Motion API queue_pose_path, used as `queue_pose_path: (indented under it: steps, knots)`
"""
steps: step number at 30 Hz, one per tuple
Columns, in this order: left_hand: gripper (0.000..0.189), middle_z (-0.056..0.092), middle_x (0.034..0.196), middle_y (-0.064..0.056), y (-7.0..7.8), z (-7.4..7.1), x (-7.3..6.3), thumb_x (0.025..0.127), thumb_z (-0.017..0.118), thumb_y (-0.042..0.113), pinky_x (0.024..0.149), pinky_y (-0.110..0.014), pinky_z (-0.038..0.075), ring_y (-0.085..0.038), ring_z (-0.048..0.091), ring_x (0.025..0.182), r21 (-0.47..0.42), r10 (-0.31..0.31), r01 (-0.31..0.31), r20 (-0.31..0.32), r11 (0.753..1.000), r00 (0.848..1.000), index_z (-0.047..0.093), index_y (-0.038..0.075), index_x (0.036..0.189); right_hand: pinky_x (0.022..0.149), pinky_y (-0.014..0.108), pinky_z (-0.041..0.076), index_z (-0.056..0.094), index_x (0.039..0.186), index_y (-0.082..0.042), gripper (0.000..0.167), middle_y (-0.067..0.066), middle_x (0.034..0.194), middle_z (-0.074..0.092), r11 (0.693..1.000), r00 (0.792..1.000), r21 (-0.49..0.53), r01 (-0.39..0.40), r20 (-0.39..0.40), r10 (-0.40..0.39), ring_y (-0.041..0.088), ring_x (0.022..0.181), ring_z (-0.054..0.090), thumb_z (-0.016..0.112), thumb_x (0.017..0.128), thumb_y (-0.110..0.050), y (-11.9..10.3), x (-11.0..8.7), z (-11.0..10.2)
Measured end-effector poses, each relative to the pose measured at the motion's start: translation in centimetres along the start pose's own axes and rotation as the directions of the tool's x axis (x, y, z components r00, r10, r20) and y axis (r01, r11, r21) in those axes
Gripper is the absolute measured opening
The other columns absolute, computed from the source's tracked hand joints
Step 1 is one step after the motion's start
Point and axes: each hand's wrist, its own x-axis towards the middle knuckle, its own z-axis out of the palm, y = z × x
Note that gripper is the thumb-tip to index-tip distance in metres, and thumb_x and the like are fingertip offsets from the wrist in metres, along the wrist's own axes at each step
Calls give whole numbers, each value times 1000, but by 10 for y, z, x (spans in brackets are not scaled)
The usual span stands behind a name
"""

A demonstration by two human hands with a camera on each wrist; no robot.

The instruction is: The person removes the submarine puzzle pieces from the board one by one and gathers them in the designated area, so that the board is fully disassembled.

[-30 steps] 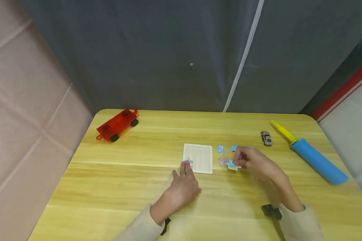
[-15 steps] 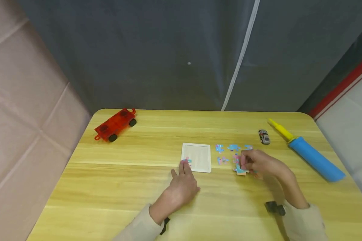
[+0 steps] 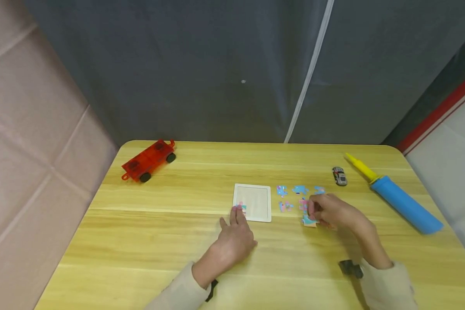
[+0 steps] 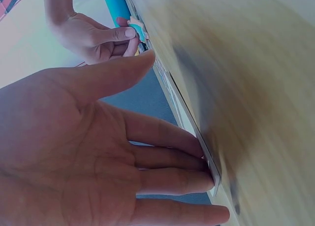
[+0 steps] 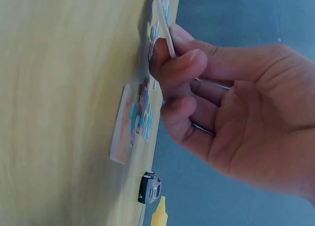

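My left hand [image 3: 234, 241] rests its straight fingertips on the lower left corner of a white puzzle tray [image 3: 261, 203]. Under those fingertips, partly covered, lies a small pink and teal puzzle piece [image 3: 243, 207]. In the left wrist view the fingers [image 4: 172, 181] reach out to the tray's edge. To the right, my right hand [image 3: 335, 211] pinches another puzzle piece [image 3: 309, 221], teal and tan, between thumb and fingers. The right wrist view shows this piece [image 5: 165, 26] edge-on, lifted off the table. More pieces, such as a blue one [image 3: 300, 189], lie around that hand, some hidden behind it.
A red toy wagon [image 3: 149, 160] stands at the back left of the wooden table [image 3: 147, 241]. At the right are a small silver toy car [image 3: 339, 176] and a blue hand pump [image 3: 407, 204] with a yellow nozzle. A dark curtain [image 3: 178, 73] hangs behind the table.
Over the second, my right hand has carried its puzzle piece rightward and slightly nearer to me, uncovering pieces behind it. In the last half second it barely moves. My left hand stays on the tray.
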Motion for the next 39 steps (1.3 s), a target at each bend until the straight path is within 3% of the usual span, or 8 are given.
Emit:
queue_pose_path:
  steps: [4, 10, 15, 22, 25, 30, 39]
  knots:
    - [63, 34, 168, -41, -4, 13, 6, 109, 65, 49, 108, -74, 51, -54, 35, 160, 1, 3, -3, -26, 1000, 1000, 76, -9, 129, 52, 24, 42, 61, 89, -4, 20, 5, 73, 59, 998, 999, -60, -14, -31, 12, 14, 57, 50, 61, 104, 10, -1, 3, 4]
    - [64, 32, 169, -41, -2, 7, 5, 109, 66, 47, 109, -74, 50, -54, 33, 161, -13, -11, 11, -7, 1000, 1000, 72, -11, 134, 57, 27, 41, 59, 85, -7, 23, 2, 70, 55, 975, 993, -205, -87, -98, 68, 14, 57, 47, 66, 102, 6, -9, 4, 10]
    - [69, 32, 170, -41, -5, 16, 9, 108, 68, 49, 109, -74, 50, -53, 33, 161, -39, -13, 12, -30, 999, 999, 70, -14, 135, 61, 31, 41, 60, 84, -9, 23, 2, 73, 55, 935, 980, -315, -162, -160, 116, 17, 64, 49, 74, 99, 1, -15, 5, 12]
    - [72, 33, 170, -39, -7, 21, 12, 108, 68, 49, 110, -73, 50, -52, 33, 161, -20, -11, 11, -29, 1000, 1000, 65, -14, 142, 62, 33, 39, 59, 81, -10, 26, 3, 78, 55, 907, 973, -377, -186, -198, 117, 18, 68, 47, 73, 100, 2, -17, 6, 15]
    - [77, 30, 171, -39, -9, 20, 10, 109, 65, 50, 112, -74, 48, -51, 30, 163, -49, -10, 9, -11, 999, 1000, 58, -16, 148, 61, 32, 38, 60, 82, -12, 26, 1, 76, 55, 897, 979, -415, -152, -191, 77, 17, 69, 47, 69, 102, 3, -26, 7, 19]
    - [81, 28, 173, -37, -14, 23, 10, 110, 64, 51, 113, -75, 46, -50, 27, 164, -90, -8, 7, -4, 996, 1000, 52, -16, 153, 58, 25, 36, 65, 87, -10, 19, -3, 73, 57, 889, 977, -457, -33, -204, -68, 11, 65, 45, 72, 104, -4, -56, 20, 24]
    - [84, 32, 174, -33, -26, 27, 18, 110, 59, 58, 115, -71, 47, -48, 32, 163, -67, 33, -34, -10, 997, 999, 50, -12, 157, 61, 25, 43, 72, 95, -6, 15, -1, 76, 61, 907, 979, -407, 111, -110, -170, 11, 67, 50, 66, 109, -6, -111, 83, 38]
